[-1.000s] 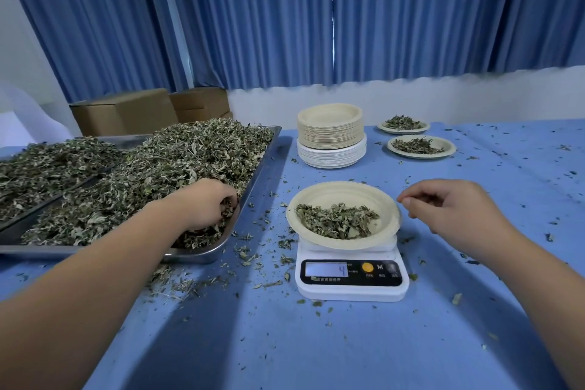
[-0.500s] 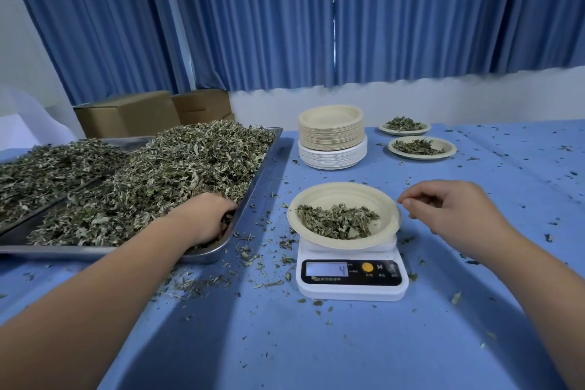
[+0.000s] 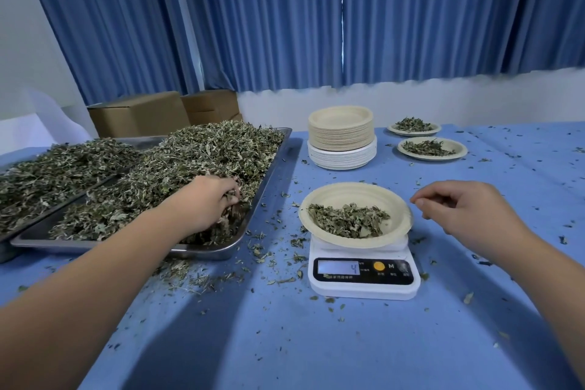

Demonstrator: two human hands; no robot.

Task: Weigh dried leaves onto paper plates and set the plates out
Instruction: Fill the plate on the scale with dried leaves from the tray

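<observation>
A paper plate (image 3: 354,196) holding a small heap of dried leaves (image 3: 348,220) sits on a white digital scale (image 3: 364,279); its display reads 4. To the left, a steel tray (image 3: 269,174) is piled with dried leaves (image 3: 177,168). My left hand (image 3: 205,203) is dug into the pile at the tray's near right corner, fingers curled into the leaves. My right hand (image 3: 459,209) hovers just right of the plate, fingers loosely curled, holding nothing I can see. Two filled plates (image 3: 432,149) stand at the back right.
A tall stack of paper plates (image 3: 342,136) stands behind the scale. A second tray of leaves (image 3: 47,168) lies at far left, cardboard boxes (image 3: 142,114) behind it. Leaf crumbs litter the blue cloth around the scale and tray.
My left hand has pushed slightly deeper and farther along the leaf pile in the tray. My right hand and the plate on the scale have stayed put.
</observation>
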